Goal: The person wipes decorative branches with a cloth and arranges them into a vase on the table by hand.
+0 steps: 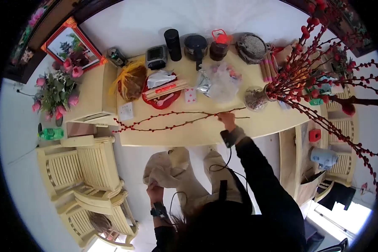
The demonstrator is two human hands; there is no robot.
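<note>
My right hand [227, 120] is over the table near its front edge, its fingers closed around the stem end of a long branch with small red buds [168, 127]. A second thin stem [176, 112] crosses it; whether the two are joined I cannot tell. Both point left across the tabletop. Lower down, beside my legs, my left hand [155, 192] is closed on a crumpled beige cloth [160, 170]. A glass vase [256, 100] holding many red-budded branches [294, 73] stands right of my right hand.
Behind the branch sit a red tray [155, 105] with wooden sticks, a plastic bag [224, 86], a playing card [190, 95] and a glass pot [195, 44]. Wooden chairs [94, 164] stand at the left. Budded branches overhang the table's right side.
</note>
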